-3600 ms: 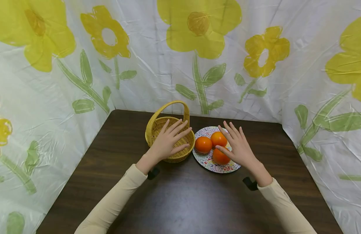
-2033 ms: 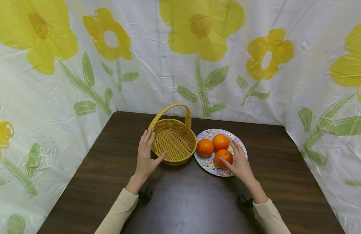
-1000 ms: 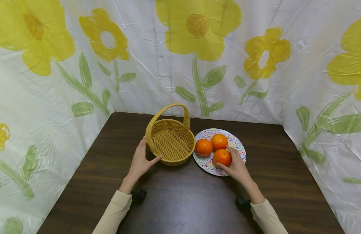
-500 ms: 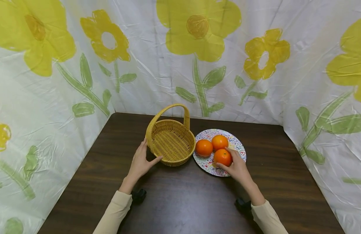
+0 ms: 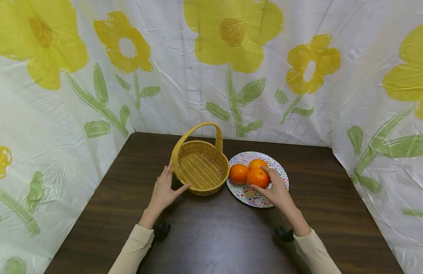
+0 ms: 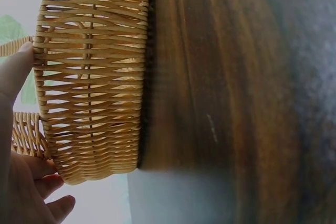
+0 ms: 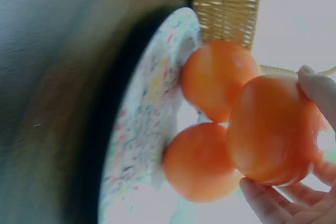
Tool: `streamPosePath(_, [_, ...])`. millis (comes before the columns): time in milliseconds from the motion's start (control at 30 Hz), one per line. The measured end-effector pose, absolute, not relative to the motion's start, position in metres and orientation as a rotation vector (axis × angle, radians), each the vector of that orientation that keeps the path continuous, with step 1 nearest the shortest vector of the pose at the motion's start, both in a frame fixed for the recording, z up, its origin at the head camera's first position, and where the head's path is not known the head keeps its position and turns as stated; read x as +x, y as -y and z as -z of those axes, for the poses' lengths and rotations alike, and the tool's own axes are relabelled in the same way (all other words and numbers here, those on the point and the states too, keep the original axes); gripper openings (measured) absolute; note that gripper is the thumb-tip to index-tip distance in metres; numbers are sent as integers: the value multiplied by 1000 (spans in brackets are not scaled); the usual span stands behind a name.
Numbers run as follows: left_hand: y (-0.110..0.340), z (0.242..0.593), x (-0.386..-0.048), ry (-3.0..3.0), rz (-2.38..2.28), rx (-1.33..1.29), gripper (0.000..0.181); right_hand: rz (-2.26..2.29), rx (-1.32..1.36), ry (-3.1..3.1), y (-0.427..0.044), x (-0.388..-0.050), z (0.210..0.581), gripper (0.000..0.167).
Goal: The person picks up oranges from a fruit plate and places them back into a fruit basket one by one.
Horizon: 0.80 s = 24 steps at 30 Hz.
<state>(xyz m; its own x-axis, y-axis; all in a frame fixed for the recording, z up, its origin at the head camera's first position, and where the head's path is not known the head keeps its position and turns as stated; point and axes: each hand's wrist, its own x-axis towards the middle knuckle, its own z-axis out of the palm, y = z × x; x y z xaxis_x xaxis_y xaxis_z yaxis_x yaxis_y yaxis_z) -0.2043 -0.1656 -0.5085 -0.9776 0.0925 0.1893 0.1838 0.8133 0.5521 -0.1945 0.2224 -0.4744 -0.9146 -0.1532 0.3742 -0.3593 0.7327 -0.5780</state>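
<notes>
My right hand [image 5: 278,191] pinches an orange fruit [image 5: 258,178] between thumb and fingers; in the right wrist view this fruit [image 7: 275,129] is held up off the patterned plate [image 7: 142,124]. Two other orange fruits rest on the plate, one at the left [image 5: 238,174] and one behind [image 5: 257,164], partly hidden by the held one. At the near left side of the yellow wicker basket [image 5: 202,167], my left hand [image 5: 162,193] touches its rim, thumb and fingers spread. The left wrist view shows the thumb at the rim of the basket [image 6: 94,77] and the fingers lying along its far side.
The basket, with its tall arched handle [image 5: 197,126], stands directly left of the plate on a dark wooden table [image 5: 211,236]. A white curtain [image 5: 184,99] with yellow flowers hangs behind the table and along both sides.
The right hand has closed on the nearest fruit and raised it off the plate, slightly left. The left hand moved from over the basket to its left side. Basket and plate look unmoved.
</notes>
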Motion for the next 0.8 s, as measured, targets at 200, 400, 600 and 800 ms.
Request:
streamPosePath(200, [165, 507, -204, 2841, 879, -229, 102, -991, 407, 2634, -213, -200, 465, 75])
streamPosePath(400, [165, 507, -202, 2845, 886, -222, 101, -1000, 461, 2615, -205, -208, 462, 73])
streamPosePath(600, [165, 507, -202, 2847, 883, -217, 100, -1001, 475, 2622, -198, -214, 459, 75])
streamPosePath(800, [166, 507, -202, 2857, 877, -197, 101, -1017, 499, 2630, -191, -219, 456, 75])
